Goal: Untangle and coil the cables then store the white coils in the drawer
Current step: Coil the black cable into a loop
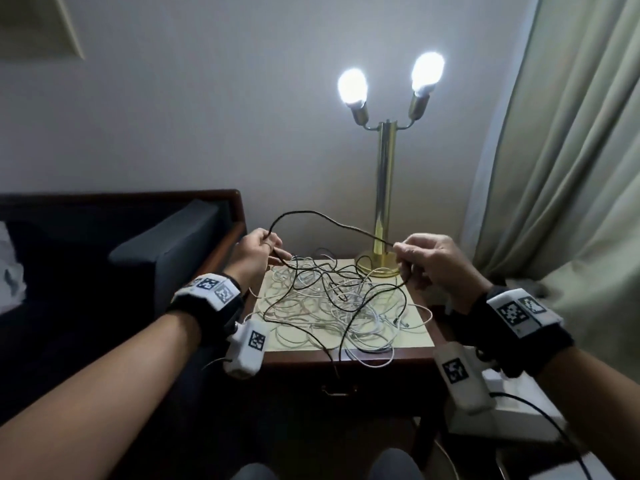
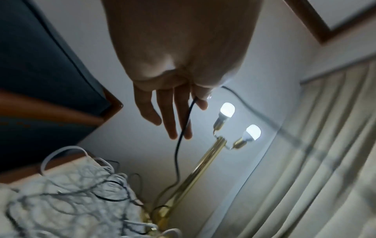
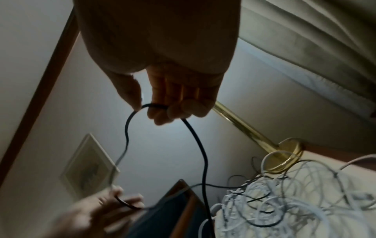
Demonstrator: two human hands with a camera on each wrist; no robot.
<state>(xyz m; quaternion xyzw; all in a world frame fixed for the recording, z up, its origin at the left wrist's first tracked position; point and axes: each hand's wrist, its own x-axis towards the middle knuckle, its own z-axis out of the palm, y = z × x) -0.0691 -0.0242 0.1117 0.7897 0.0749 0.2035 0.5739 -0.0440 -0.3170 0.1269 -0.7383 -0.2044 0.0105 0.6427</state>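
We hold a thin black cable raised above the small wooden counter, stretched between both hands. Our left hand pinches it between thumb and forefinger, the other fingers straight and loose. Our right hand has its fingers curled round the same cable, which loops down from it into the tangle of white and black cables lying on the counter's pale cream top. The closed drawer with a brass handle sits in the counter's near face. A brass two-bulb lamp stands lit at the far right corner. We can read no writing; the white wrist blocks carry only black square-patterned markers.
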